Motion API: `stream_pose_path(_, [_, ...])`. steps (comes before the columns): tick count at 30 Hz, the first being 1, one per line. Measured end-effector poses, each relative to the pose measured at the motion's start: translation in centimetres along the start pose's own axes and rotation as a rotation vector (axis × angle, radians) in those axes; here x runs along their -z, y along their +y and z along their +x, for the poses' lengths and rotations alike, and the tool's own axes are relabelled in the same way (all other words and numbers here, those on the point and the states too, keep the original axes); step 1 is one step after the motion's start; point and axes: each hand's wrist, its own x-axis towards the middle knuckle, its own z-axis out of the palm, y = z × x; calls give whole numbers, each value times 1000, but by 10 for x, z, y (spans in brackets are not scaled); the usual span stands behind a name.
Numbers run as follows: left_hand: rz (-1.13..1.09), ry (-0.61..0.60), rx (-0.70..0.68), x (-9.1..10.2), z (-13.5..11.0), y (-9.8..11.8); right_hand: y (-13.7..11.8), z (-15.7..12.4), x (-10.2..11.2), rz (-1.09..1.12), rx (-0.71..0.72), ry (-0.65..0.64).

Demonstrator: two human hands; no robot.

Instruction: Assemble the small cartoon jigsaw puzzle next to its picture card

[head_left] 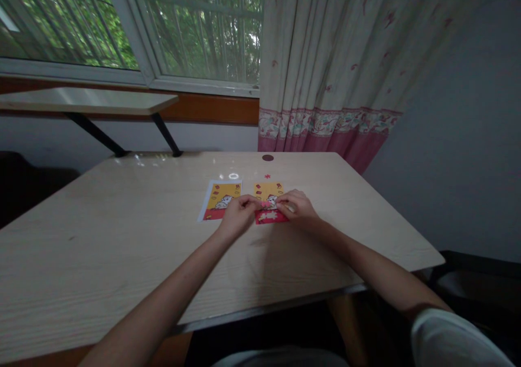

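Two yellow-and-red picture cards lie side by side on the wooden table [122, 247]. The left card [220, 200] has a white border and lies untouched. The right card [269, 204] is partly covered by both hands. My left hand [238, 215] is closed, its fingertips pinching a small pink piece [265, 204] over the right card. My right hand [296, 207] is closed too, fingers curled on the same card's right edge and meeting the pink piece.
A tiny red scrap [267, 176] and a dark round hole [267, 157] lie beyond the cards. A shelf on black brackets [81, 100] hangs under the window at the back left. A patterned curtain [334, 57] hangs at the back right.
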Motion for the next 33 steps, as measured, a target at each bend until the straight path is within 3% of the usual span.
stream_pose_path(5, [-39, -18, -1, 0, -2, 2, -7, -1, -3, -188, 40, -14])
stream_pose_path(12, [-68, -65, -24, -2, -1, -2, -9, -2, 0, -214, 73, -18])
stream_pose_path(17, [371, 7, -156, 18, -2, -1, -1, -3, 3, -201, 57, 5])
stream_pose_path(22, [823, -136, -444, 38, -5, 1, 8, -3, -3, -160, -30, -124])
stream_pose_path(26, [902, -205, -503, 38, -6, 1, 8, -2, -9, -127, -74, -192])
stream_pose_path(33, [905, -326, -574, 34, -12, 5, 1, -2, -9, -133, -74, -199])
